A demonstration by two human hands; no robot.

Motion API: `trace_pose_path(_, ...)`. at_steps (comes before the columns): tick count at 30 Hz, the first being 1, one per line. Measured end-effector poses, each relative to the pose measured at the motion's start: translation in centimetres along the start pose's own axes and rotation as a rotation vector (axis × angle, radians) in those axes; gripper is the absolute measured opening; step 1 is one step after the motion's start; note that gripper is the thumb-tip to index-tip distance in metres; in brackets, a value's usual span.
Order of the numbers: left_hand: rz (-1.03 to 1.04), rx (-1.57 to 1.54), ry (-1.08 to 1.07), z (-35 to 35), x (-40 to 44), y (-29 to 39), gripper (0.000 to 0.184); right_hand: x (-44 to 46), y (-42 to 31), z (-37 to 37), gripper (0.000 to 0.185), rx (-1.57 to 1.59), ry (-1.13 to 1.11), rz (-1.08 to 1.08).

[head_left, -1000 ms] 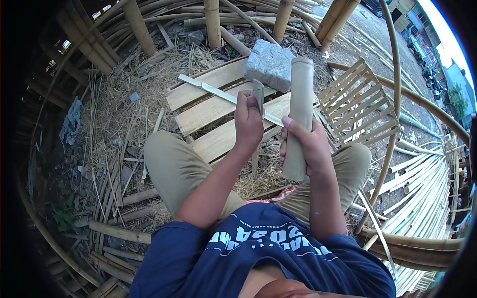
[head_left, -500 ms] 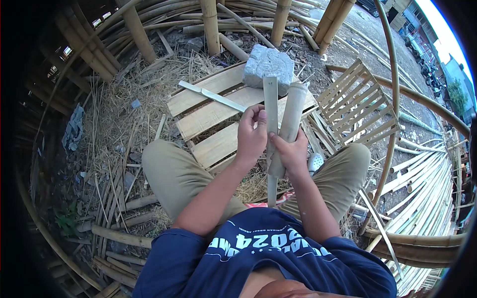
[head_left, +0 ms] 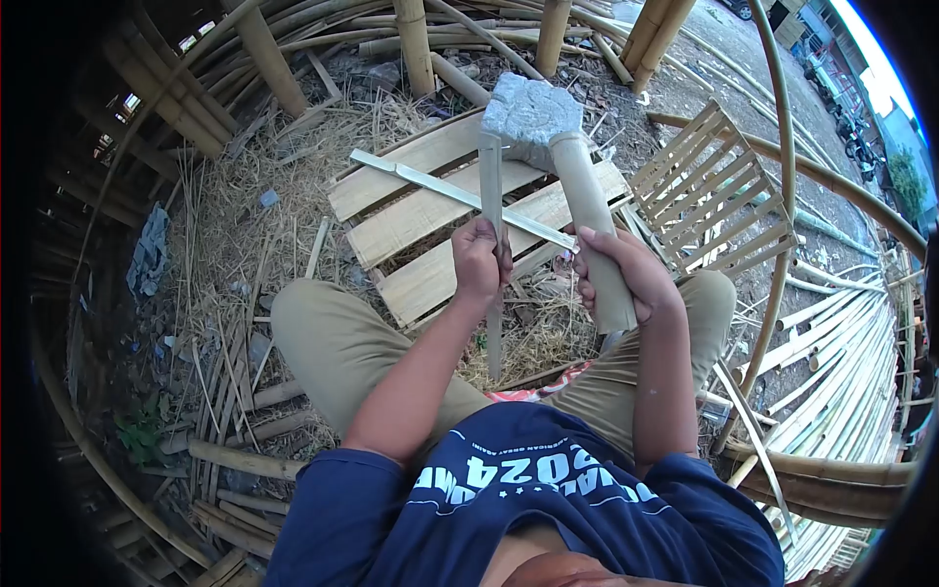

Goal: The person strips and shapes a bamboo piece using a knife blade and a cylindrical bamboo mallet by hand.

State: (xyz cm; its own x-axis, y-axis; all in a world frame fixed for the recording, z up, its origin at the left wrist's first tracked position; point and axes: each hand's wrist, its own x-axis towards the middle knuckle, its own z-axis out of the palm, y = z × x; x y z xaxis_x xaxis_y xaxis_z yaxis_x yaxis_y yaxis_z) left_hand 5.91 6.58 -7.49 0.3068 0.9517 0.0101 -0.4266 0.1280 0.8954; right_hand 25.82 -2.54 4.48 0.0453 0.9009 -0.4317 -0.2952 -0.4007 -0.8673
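A flat bamboo strip [head_left: 491,176] stands lengthwise in front of me, with my left hand [head_left: 477,260] closed around it below its middle. My right hand [head_left: 631,269] grips a thick, round bamboo piece [head_left: 589,201] from its right side. The upper ends of both overlap the front of a rough grey stone block [head_left: 533,108] in view; I cannot tell whether they touch it. A second bamboo strip [head_left: 430,184] lies slantwise over a slatted wooden platform [head_left: 406,233], its lower right end close to my right fingers.
A slatted bamboo rack [head_left: 719,186] leans to the right of the platform. Many split bamboo lengths [head_left: 831,362] lie at far right. Upright bamboo posts [head_left: 415,49] stand ahead. Straw and shavings [head_left: 254,215] cover the ground at left, and a curved pole [head_left: 782,166] rises at right.
My hands have moved apart. The strip in my left hand went left, and the round bamboo piece in my right hand went right and now tilts the other way.
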Motion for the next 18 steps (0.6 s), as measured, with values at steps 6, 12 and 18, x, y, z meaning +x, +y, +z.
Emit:
trace_pose_path(6, -0.087, -0.012, 0.042, 1.1, 0.5, -0.6, 0.05, -0.7, -1.4, 2.5, 0.039, 0.181, 0.087, -0.058)
trace_pose_path(12, -0.011, 0.019, 0.08, 1.8, 0.0, -1.4, 0.049, -1.8, 0.0, 4.5, 0.037, 0.212, 0.095, -0.087)
trace_pose_path(18, -0.035, 0.006, 0.047, 3.2, -0.8, -2.0, 0.05, -2.4, -0.3, 3.9, 0.036, 0.081, 0.012, -0.043)
